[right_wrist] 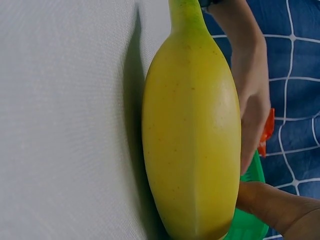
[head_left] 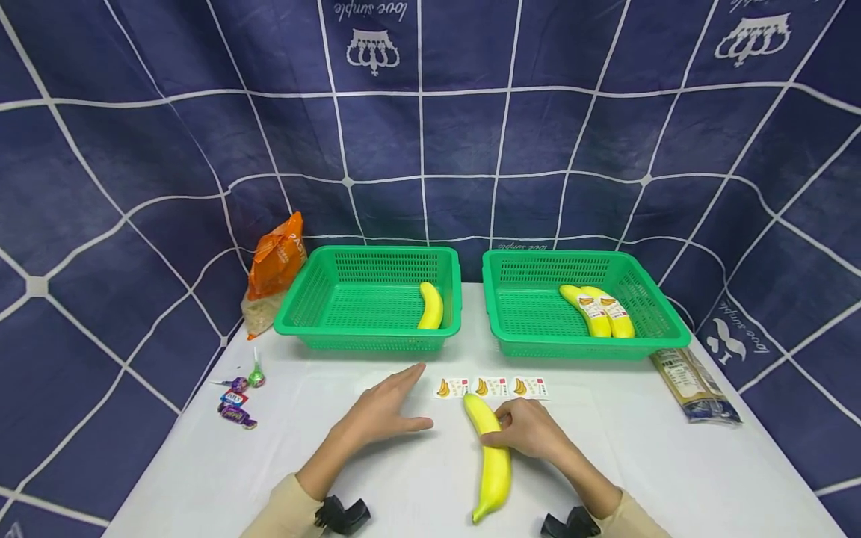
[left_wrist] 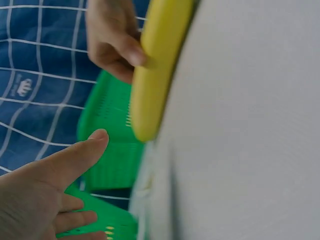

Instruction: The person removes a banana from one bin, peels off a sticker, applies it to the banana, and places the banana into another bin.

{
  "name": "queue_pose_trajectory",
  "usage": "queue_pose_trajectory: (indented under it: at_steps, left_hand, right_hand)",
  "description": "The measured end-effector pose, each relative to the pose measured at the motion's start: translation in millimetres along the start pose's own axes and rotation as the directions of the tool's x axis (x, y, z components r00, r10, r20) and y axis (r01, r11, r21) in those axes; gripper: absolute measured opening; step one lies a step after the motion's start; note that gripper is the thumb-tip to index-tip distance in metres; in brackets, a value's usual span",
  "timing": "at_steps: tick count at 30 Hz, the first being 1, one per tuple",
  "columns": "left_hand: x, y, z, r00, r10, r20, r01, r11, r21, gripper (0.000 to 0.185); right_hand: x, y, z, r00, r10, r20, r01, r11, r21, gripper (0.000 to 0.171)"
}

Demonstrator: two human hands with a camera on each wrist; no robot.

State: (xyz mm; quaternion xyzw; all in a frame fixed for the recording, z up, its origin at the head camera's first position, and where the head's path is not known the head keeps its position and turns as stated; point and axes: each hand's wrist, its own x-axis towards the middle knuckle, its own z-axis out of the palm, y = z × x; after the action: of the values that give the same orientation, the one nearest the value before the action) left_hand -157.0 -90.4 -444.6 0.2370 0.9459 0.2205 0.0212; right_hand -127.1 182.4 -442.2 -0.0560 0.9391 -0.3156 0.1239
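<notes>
A yellow banana [head_left: 494, 471] lies lengthwise on the white tabletop, its greenish stem end toward the person. My right hand [head_left: 528, 430] holds it near its upper half, thumb across its top. In the right wrist view the banana [right_wrist: 192, 135] fills the middle, with the thumb [right_wrist: 265, 200] against its side. My left hand [head_left: 385, 409] hovers to the left, fingers and thumb spread, holding nothing. Just beyond the banana's far tip lie three banana stickers in a row, the middle sticker [head_left: 489, 386] nearest that tip.
The left green basket [head_left: 366, 340] contains one banana [head_left: 430, 306]; the right green basket [head_left: 578, 349] contains two bananas with stickers [head_left: 613, 306]. An orange bag [head_left: 276, 258] stands at the back left. Candies [head_left: 235, 400] and a lollipop [head_left: 256, 375] lie left, a packaged bag [head_left: 693, 385] right.
</notes>
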Motion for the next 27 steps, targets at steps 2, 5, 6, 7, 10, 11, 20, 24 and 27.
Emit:
queue_pose_trajectory:
  at_steps: [2, 5, 6, 7, 10, 11, 20, 24, 27]
  left_hand:
    - [3.0, -2.8, 8.4, 0.999, 0.018, 0.036, -0.018, 1.000, -0.003, 0.094]
    - [5.0, -5.5, 19.3, 0.997, 0.033, 0.064, -0.033, 0.999, -0.003, 0.092]
    - [5.0, -6.0, 22.1, 0.997, 0.034, 0.073, -0.034, 0.999, -0.001, 0.092]
    - [5.0, -6.8, 24.7, 0.996, 0.038, 0.080, -0.038, 0.999, 0.001, 0.092]
    - [5.7, -8.6, 30.0, 0.996, 0.048, 0.081, -0.050, 0.998, 0.034, 0.092]
    - [6.1, -8.9, 30.9, 0.996, 0.049, 0.079, -0.052, 0.998, 0.042, 0.093]
    - [10.3, -12.1, 34.1, 0.992, 0.053, 0.114, -0.063, 0.994, 0.094, 0.090]
    - [11.0, -15.4, 37.0, 0.991, 0.048, 0.123, -0.060, 0.993, 0.098, 0.093]
    - [12.9, -18.0, 39.3, 0.991, 0.055, 0.120, -0.068, 0.991, 0.111, 0.097]
  right_hand:
    - [0, 0, 1, 1.000, -0.001, 0.003, 0.001, 1.000, 0.000, 0.049]
    - [0, 1, 1, 1.000, 0.001, 0.016, -0.001, 1.000, 0.008, 0.049]
    - [0, 1, 2, 1.000, 0.000, 0.021, 0.000, 1.000, 0.007, 0.049]
    - [0, 2, 1, 1.000, -0.002, 0.025, 0.002, 1.000, 0.007, 0.049]
    - [0, 2, 0, 0.999, -0.001, 0.034, 0.001, 1.000, 0.006, 0.049]
    - [1, 2, 0, 0.999, -0.001, 0.032, 0.001, 1.000, 0.004, 0.049]
    - [2, 3, -1, 1.000, -0.016, 0.021, 0.016, 1.000, 0.003, 0.043]
    - [1, 3, -1, 0.999, -0.002, 0.032, 0.002, 1.000, 0.008, 0.051]
    - [2, 2, -2, 1.000, 0.001, 0.027, -0.001, 1.000, 0.003, 0.052]
